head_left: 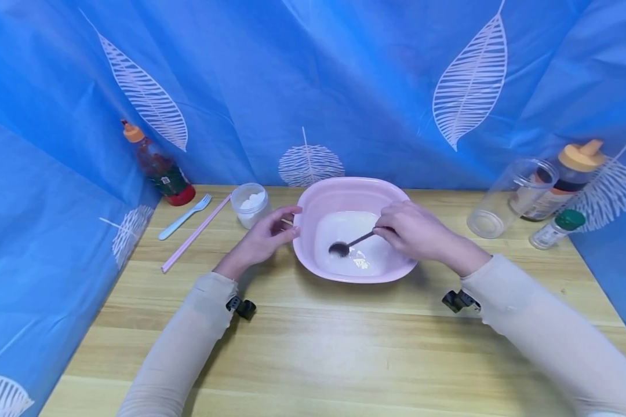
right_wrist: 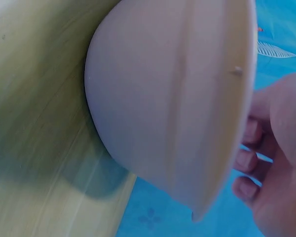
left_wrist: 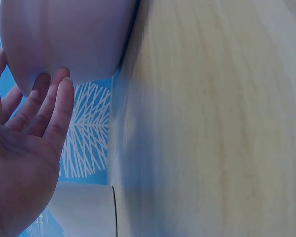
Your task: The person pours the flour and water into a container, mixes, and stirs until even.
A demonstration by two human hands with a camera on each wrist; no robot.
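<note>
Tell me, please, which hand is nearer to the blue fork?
Left. The left hand is right of the blue fork, touching the pink basin; the right hand, farther right, holds the spoon.

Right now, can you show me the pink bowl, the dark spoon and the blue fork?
Pink bowl (head_left: 350,199): head view, inner back wall.
Dark spoon (head_left: 339,249): head view, its round scoop.
Blue fork (head_left: 180,222): head view, its handle.

Basin (head_left: 349,196): pink plastic, smooth, soft sheen inside, outer wall nearly matt. Spoon (head_left: 339,249): dark; material uncertain. Desk (head_left: 313,347): wood-grain surface, smooth, low sheen. Backdrop (head_left: 370,87): thin, plastic-looking sheeting, creased, glossy. Fork (head_left: 181,221): pale blue plastic, smooth. Jar (head_left: 248,219): translucent plastic, smooth. Tumbler (head_left: 507,194): transparent, glossy; plastic or glass, indeterminable. Sauce bottle (head_left: 159,165): see-through, shiny; orange plastic cap (head_left: 133,132). Sleeves (head_left: 179,341): matt cloth, wrinkled.
</note>
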